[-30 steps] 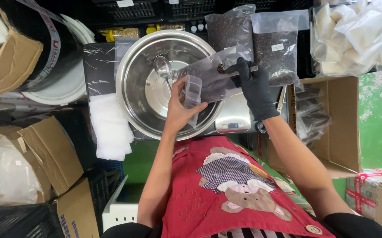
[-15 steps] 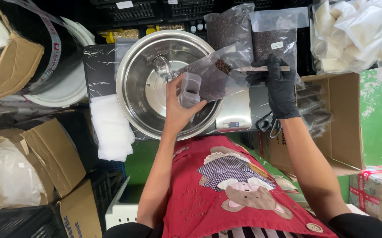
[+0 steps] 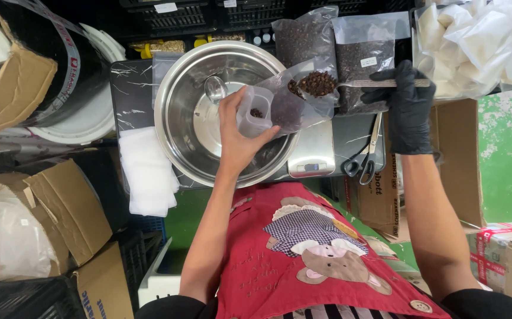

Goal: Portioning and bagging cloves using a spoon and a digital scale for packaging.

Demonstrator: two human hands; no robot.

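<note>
My bare left hand holds a small clear plastic bag open over a large steel bowl; a few dark beans lie inside the bag. My right hand, in a black glove, grips the handle of a long spoon. The spoon's head carries a heap of dark brown beans at the bag's mouth. A small metal scoop rests inside the bowl.
A digital scale sits under the bowl's right side, with scissors beside it. Two clear bags of dark beans stand behind. Packed white bags fill the top right. Cardboard boxes crowd the left; a stack of white sheets lies nearby.
My right hand has pulled away to the right and now brings a loaded spoon of beans to the bag's mouth. My left hand keeps the bag over the bowl.
</note>
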